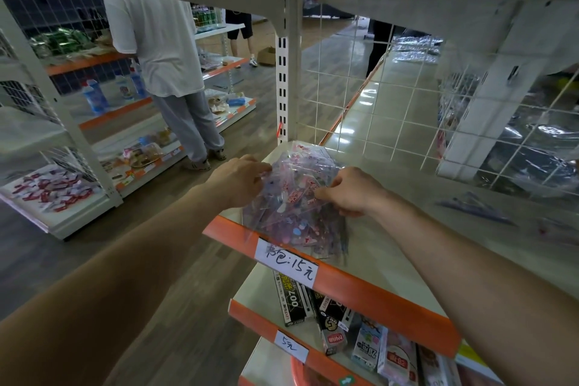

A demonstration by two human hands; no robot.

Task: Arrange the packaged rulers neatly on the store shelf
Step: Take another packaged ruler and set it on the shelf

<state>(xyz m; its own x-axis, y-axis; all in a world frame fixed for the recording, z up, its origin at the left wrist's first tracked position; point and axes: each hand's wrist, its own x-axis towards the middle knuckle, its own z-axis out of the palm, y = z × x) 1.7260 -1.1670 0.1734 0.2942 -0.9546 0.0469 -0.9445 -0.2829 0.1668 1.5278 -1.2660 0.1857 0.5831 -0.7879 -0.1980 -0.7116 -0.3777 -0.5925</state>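
Our left hand (241,180) and right hand (347,191) grip the rulers (294,207) from either side, equally near, their long axis running away from us.

One left hand (238,180), one right hand (347,191); one pile of packaged rulers (297,210); two handwritten price labels (286,263) (291,349).

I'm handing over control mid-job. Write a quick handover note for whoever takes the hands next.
The left hand grips the left edge of the ruler packets.
The right hand pinches their right side.
The packets lie in a loose, fanned heap at the left end of the shelf, just behind the price label. The stray packets further right are too blurred to identify.
Done: the heap is on the shelf.
Left: square the heap into a neat stack, and probably check the strays.
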